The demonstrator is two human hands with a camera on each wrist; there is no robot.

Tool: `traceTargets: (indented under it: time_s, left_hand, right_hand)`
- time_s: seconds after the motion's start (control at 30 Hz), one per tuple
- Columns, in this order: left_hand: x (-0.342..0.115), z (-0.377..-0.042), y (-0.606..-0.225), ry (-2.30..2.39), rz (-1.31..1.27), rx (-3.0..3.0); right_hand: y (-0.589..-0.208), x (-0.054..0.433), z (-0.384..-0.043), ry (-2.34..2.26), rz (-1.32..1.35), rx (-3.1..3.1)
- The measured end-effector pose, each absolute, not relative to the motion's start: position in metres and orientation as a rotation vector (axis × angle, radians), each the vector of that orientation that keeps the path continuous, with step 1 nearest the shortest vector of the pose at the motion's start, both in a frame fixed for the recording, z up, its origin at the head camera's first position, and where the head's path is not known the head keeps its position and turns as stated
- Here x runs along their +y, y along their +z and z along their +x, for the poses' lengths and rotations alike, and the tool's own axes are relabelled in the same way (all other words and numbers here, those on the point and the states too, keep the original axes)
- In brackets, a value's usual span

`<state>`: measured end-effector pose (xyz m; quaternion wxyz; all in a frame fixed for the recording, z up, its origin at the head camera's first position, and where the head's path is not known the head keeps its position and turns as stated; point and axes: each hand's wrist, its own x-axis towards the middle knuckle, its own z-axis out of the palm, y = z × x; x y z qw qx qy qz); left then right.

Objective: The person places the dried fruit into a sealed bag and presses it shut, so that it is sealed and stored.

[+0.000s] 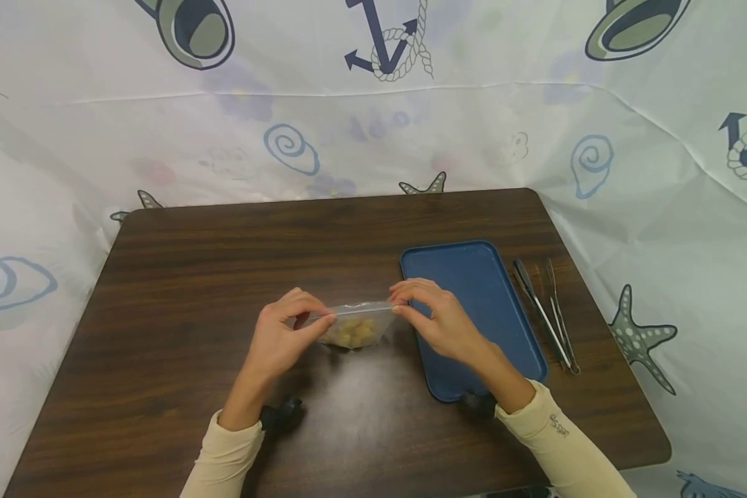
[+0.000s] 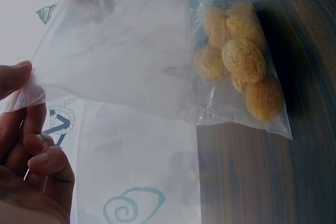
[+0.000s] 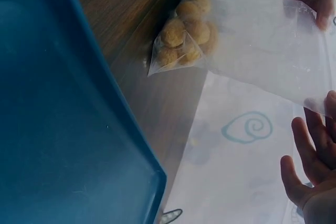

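Observation:
Between both hands hangs a clear zip-top plastic bag (image 1: 366,312), its top edge stretched level. Several round, golden-brown balls (image 2: 244,60), wrinkled like small puffs, lie in its bottom corner. My left hand (image 1: 289,328) pinches one top corner between thumb and forefinger, the other fingers loosely curled in the left wrist view. At the opposite corner my right hand (image 1: 438,318) pinches the edge the same way, its remaining fingers spread in the right wrist view. The bottom of the bag hangs close over the dark wooden table (image 1: 180,311).
A blue tray (image 1: 473,297) lies on the right of the table, partly under my right hand and forearm. Beyond it, metal tongs (image 1: 550,321) rest near the table's right edge. A patterned white cloth (image 1: 348,145) hangs behind the table.

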<state>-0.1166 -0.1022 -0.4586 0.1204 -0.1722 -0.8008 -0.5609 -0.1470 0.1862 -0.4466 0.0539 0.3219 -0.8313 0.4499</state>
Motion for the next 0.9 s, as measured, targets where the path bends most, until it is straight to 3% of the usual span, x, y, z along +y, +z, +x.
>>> traceTargets:
  time_s: [0.9]
  left_hand:
    - [-0.115,-0.102,-0.449,-1.597,-0.547,-2.431]
  right_hand:
    - [-0.440,0.195,-0.126,1.322,0.898,-2.614]
